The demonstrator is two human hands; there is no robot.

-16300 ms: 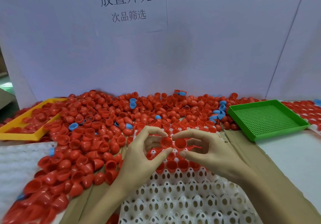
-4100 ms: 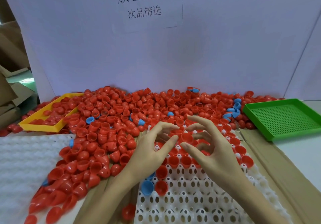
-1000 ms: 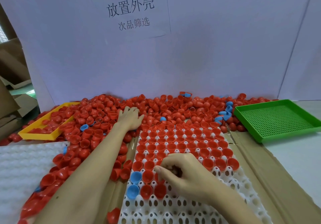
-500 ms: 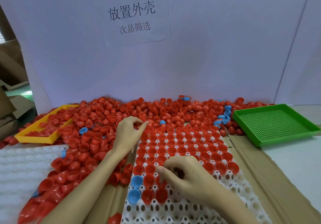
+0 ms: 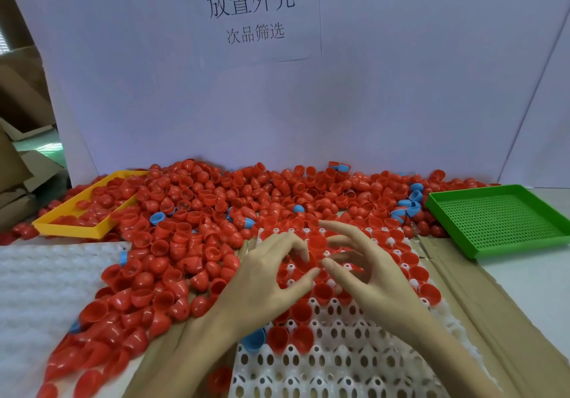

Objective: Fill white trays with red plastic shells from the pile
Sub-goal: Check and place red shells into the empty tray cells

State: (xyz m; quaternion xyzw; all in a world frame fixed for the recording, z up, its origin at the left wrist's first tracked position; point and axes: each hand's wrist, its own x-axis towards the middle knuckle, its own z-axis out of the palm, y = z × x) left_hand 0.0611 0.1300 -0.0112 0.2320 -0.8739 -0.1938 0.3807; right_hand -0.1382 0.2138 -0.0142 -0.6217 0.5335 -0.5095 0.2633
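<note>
Both hands are held over the far half of the white tray (image 5: 348,363), fingers spread and lightly bent. A red shell (image 5: 303,262) is seen between the left hand (image 5: 268,277) and the right hand (image 5: 370,271), by the left fingertips and thumb; whether it is held in the grip or already seated in a cup cannot be told through motion blur. The right hand's grip is wide, with nothing seen in it.

The tray is moulded white plastic with rows of round cups and oval holes. Its far rows are filled with red shells, open side up; the near rows are bare. A blue shell (image 5: 254,340) is seated at the tray's left edge.

Open room is found only at the near end of the tray. To the left and beyond it the pile of red shells (image 5: 191,228) is heaped, glossy egg-shaped halves with a few blue ones mixed in, reaching the tray's far edge. A yellow tray (image 5: 77,228) partly holding shells lies far left; a green perforated tray (image 5: 499,218) lies far right. A white dimpled sheet (image 5: 40,277) lies near left. Brown cardboard (image 5: 481,299) covers the worktop under the tray. A white board with a printed paper sign (image 5: 249,12) stands behind.
</note>
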